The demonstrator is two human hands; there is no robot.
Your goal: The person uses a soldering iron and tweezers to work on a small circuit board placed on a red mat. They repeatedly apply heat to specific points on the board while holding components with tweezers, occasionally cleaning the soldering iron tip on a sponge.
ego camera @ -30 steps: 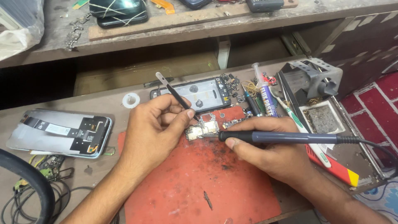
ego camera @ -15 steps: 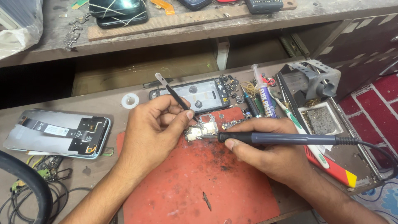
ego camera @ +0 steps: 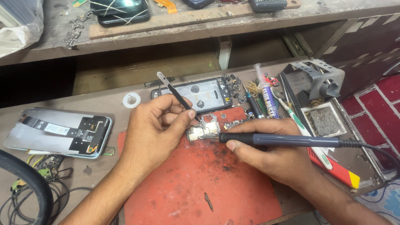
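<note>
Tweezers [ego camera: 177, 95] are gripped in the left hand [ego camera: 156, 129], a soldering iron [ego camera: 283, 140] in the right hand [ego camera: 271, 152]; the circuit board [ego camera: 203, 131] is being soldered, the opened phone [ego camera: 196, 95] not yet reassembled.

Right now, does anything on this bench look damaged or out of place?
The red work mat has a black scorched, sooty patch beside the small circuit board the left hand steadies with slim black tweezers. Tiny loose parts lie scattered behind the opened phone frame.

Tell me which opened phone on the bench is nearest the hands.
The black-framed phone body just behind the left hand. The other opened phone, with flex cables showing, lies farther left.
</note>
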